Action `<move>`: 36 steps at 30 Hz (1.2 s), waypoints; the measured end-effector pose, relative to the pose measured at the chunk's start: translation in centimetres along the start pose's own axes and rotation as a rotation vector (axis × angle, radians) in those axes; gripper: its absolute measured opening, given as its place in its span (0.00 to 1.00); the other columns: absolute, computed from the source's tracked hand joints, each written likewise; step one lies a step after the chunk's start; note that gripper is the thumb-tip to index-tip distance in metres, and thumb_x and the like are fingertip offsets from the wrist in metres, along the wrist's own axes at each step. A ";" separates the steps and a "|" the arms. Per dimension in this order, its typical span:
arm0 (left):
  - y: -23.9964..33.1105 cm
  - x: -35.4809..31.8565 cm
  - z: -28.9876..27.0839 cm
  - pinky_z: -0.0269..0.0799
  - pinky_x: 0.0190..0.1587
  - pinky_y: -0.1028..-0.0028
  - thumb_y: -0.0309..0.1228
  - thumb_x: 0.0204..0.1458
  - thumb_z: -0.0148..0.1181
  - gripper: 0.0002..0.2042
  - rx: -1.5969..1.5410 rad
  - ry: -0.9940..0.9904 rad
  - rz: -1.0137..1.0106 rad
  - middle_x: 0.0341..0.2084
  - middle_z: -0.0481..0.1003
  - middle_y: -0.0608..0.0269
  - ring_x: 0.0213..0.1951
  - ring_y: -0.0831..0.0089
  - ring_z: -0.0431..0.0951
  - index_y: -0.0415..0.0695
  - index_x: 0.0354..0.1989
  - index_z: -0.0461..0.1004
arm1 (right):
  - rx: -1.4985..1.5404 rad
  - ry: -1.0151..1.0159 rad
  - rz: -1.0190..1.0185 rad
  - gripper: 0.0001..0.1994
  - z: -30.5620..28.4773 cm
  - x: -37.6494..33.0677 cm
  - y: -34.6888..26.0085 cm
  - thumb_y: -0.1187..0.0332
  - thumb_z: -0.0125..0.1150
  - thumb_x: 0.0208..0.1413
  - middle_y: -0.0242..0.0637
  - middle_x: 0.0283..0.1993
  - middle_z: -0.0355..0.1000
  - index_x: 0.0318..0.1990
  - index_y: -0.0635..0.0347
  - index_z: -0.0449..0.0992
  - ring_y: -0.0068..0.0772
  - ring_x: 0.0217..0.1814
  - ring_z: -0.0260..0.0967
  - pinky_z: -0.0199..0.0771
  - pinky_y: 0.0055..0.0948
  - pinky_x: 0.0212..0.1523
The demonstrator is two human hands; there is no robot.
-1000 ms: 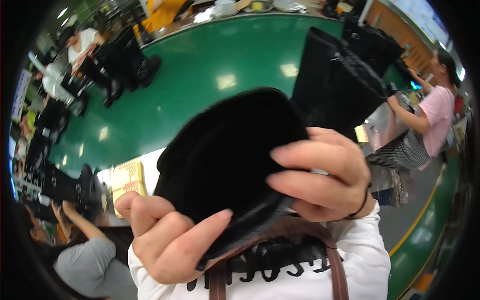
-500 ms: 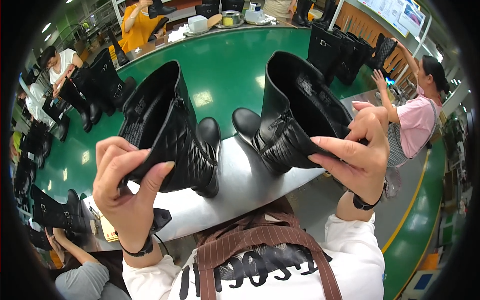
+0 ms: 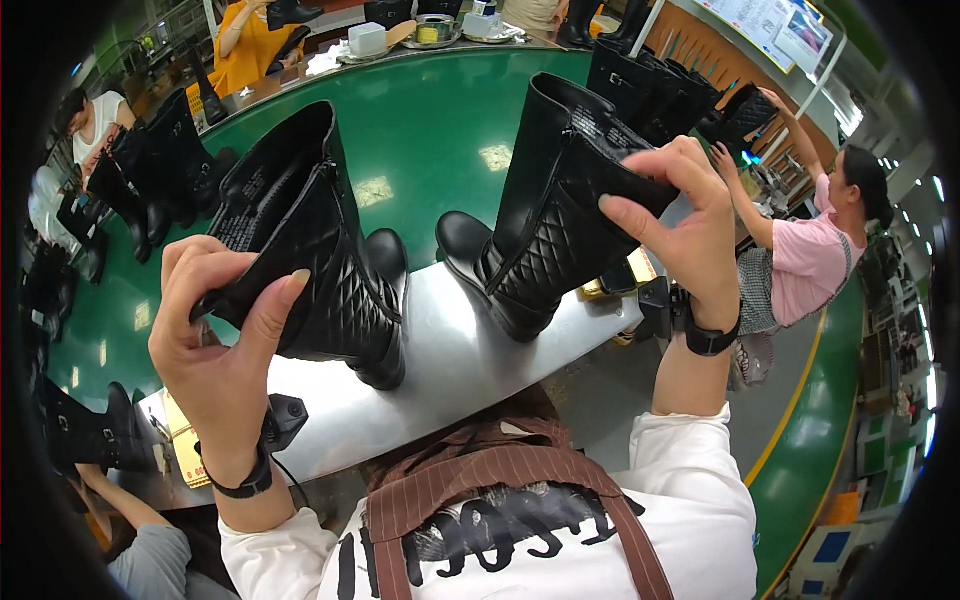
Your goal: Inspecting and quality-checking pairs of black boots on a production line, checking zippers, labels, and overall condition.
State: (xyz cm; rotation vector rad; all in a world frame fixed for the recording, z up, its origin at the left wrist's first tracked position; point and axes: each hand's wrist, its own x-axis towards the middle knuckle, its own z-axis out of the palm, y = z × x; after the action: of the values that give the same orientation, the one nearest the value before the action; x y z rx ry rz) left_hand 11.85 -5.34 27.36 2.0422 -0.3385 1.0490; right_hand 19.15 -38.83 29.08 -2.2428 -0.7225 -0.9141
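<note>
Two tall black boots with quilted sides stand on a shiny metal work surface (image 3: 350,425). My left hand (image 3: 215,340) pinches the top edge of the left boot (image 3: 330,280) between thumb and fingers, its shaft leaning toward me and its opening facing up. On the other side, my right hand (image 3: 690,215) has the top rim of the right boot (image 3: 570,215) between thumb and bent fingers. That boot leans to the right, with its quilted side and zipper line showing. Pale print shows inside both shafts. Both toes point away from me.
A green conveyor belt (image 3: 420,120) curves past beyond the metal surface. Several black boots (image 3: 160,180) stand at the left, more (image 3: 650,90) at the far right. A co-worker in pink (image 3: 815,240) handles a boot at the right. Another person's arm (image 3: 125,500) is at lower left.
The right boot has turned and tilted: its quilted side shows more and its opening less. My right hand has shifted up along its rim. The left hand keeps its grip on the left boot.
</note>
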 end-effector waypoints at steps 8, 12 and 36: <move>-0.1 -0.5 -0.1 0.62 0.39 0.76 0.21 0.36 0.74 0.13 0.011 -0.012 0.018 0.25 0.69 0.65 0.35 0.70 0.67 0.37 0.28 0.74 | -0.186 0.101 -0.284 0.08 1.3 0.4 1.0 0.69 0.67 0.50 0.33 0.22 0.59 0.28 0.63 0.77 0.30 0.29 0.60 0.61 0.29 0.30; -0.2 -0.2 0.1 0.62 0.39 0.76 0.20 0.36 0.74 0.13 0.020 -0.001 0.037 0.26 0.69 0.65 0.35 0.70 0.67 0.37 0.28 0.74 | -0.039 0.159 -0.080 0.09 1.7 0.3 1.4 0.69 0.62 0.55 0.33 0.21 0.60 0.26 0.65 0.76 0.30 0.27 0.60 0.58 0.28 0.28; -7.1 -11.4 0.1 0.58 0.59 0.63 0.42 0.36 0.75 0.46 -0.011 0.116 -0.097 0.54 0.66 0.49 0.55 0.59 0.67 0.34 0.60 0.53 | 0.928 -0.316 0.776 0.40 10.5 -15.6 6.8 0.71 0.78 0.37 0.34 0.56 0.68 0.61 0.63 0.63 0.31 0.60 0.63 0.62 0.33 0.61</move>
State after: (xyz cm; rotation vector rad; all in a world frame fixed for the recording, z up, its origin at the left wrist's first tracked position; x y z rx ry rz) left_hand 8.74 -2.08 14.73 1.9585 -0.1833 1.0981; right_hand 18.49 -40.01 9.10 -1.5715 -0.2416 0.1641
